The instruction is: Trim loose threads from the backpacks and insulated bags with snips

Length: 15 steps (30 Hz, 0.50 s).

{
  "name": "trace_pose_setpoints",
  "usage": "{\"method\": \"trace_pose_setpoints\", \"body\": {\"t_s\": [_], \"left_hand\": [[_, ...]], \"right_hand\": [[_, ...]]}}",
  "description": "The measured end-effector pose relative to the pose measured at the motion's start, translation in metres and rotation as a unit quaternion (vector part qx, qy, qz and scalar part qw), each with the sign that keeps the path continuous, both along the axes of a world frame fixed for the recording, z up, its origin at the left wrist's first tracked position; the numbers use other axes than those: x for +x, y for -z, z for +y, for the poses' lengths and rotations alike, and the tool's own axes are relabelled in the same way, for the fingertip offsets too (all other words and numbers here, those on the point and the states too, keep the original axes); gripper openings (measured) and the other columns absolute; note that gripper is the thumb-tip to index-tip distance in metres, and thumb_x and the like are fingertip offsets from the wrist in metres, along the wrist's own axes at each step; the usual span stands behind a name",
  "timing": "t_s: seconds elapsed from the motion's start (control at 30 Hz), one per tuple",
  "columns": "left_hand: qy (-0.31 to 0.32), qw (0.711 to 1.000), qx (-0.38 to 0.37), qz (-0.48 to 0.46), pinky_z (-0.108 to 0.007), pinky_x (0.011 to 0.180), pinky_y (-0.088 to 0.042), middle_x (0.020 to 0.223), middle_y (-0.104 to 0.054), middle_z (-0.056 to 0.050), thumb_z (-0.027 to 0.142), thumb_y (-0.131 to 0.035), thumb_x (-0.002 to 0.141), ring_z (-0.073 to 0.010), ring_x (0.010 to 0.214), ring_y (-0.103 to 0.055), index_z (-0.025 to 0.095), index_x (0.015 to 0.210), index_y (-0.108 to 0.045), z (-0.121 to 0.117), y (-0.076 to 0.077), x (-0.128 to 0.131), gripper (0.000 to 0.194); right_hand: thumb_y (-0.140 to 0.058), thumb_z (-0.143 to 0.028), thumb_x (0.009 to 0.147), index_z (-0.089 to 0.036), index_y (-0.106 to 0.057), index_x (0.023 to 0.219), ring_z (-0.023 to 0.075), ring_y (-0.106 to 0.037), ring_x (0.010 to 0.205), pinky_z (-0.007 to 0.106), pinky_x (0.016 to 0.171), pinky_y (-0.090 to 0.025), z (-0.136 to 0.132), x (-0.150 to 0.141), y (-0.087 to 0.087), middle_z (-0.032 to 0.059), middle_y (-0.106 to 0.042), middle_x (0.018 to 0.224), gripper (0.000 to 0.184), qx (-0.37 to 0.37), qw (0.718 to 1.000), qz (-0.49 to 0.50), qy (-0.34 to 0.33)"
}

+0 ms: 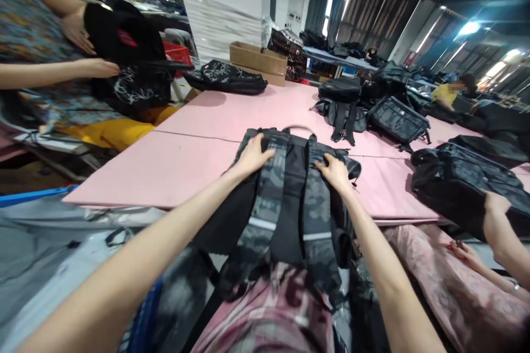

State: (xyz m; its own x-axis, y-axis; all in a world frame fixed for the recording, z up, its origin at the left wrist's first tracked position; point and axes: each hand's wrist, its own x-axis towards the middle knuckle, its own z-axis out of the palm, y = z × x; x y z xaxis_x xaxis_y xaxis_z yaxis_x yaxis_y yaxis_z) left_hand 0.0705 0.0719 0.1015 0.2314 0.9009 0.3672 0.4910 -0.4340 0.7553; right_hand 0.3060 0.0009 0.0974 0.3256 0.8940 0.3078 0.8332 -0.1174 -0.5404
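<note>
A black and grey camouflage backpack lies in front of me, straps up, its top on the pink table and its lower end against my lap. Its two padded shoulder straps run down toward me, each with a pale stripe across it. My left hand grips the pack's upper left edge, thumb on the left strap. At the top of the right strap, my right hand is closed on the pack's upper right side; some of its fingertips are hidden. A thin carry handle arches up between the straps.
More camouflage bags sit farther back on the pink table. At right, another person's hand touches a dark backpack. A co-worker at left holds a black bag. A cardboard box stands behind a flat black bag.
</note>
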Motion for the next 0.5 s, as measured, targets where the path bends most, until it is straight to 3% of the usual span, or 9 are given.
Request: {"method": "trace_pose_setpoints", "body": {"t_s": [0.1,0.17,0.23,0.33,0.43,0.5], "left_hand": [[0.002,0.990,0.098,0.106,-0.047,0.105,-0.024,0.129,-0.049,-0.014,0.029,-0.042,0.084,-0.0273,0.126,-0.035,0.012,0.114,-0.053,-0.023,0.048,-0.014,0.036],[0.004,0.986,0.114,0.121,-0.045,0.105,-0.024,0.132,-0.047,-0.012,0.029,-0.038,0.087,-0.0258,0.127,-0.034,0.014,0.117,-0.052,-0.028,0.058,-0.018,0.036],[-0.005,0.984,0.127,0.128,-0.043,0.104,-0.027,0.131,-0.047,-0.013,0.029,-0.038,0.087,-0.0244,0.124,-0.037,0.013,0.117,-0.052,-0.026,0.055,-0.017,0.037],[0.000,0.984,0.140,0.110,-0.038,0.103,-0.032,0.129,-0.049,-0.012,0.030,-0.041,0.086,-0.0208,0.120,-0.042,0.014,0.113,-0.055,-0.031,0.037,-0.020,0.034],[0.071,0.975,0.169,0.123,-0.036,0.098,-0.037,0.116,-0.057,-0.009,0.031,-0.041,0.086,-0.0201,0.111,-0.048,0.016,0.100,-0.062,-0.075,0.023,-0.041,0.029],[0.097,0.974,0.159,0.131,-0.032,0.087,-0.044,0.099,-0.064,-0.008,0.032,-0.041,0.087,-0.0189,0.096,-0.056,0.017,0.091,-0.065,-0.121,0.027,-0.063,0.029]], "right_hand": [[-0.052,-0.035,0.081,-0.025,-0.058,0.113,0.0246,-0.057,0.100,0.035,0.083,-0.041,-0.018,-0.005,0.034,0.0063,-0.060,0.115,0.034,-0.009,0.997,-0.072,0.015],[-0.049,-0.035,0.084,-0.027,-0.056,0.117,0.0248,-0.055,0.103,0.035,0.086,-0.041,-0.019,-0.007,0.041,0.0050,-0.058,0.118,0.034,0.001,0.996,-0.086,0.020],[-0.048,-0.036,0.085,-0.027,-0.056,0.118,0.0254,-0.055,0.104,0.036,0.087,-0.041,-0.012,-0.008,0.039,0.0052,-0.058,0.118,0.035,0.002,0.996,-0.088,0.025],[-0.052,-0.036,0.083,-0.024,-0.059,0.115,0.0248,-0.055,0.105,0.036,0.089,-0.041,-0.002,-0.006,0.031,0.0055,-0.059,0.118,0.035,0.008,0.998,-0.068,0.016],[-0.055,-0.035,0.081,-0.018,-0.062,0.109,0.0220,-0.055,0.105,0.033,0.091,-0.040,-0.019,-0.004,0.021,0.0073,-0.061,0.114,0.034,0.076,0.997,0.001,0.003],[-0.055,-0.035,0.080,-0.015,-0.063,0.105,0.0201,-0.058,0.100,0.032,0.089,-0.042,-0.051,-0.007,0.014,0.0084,-0.064,0.108,0.033,0.143,0.987,0.076,-0.001]]}}
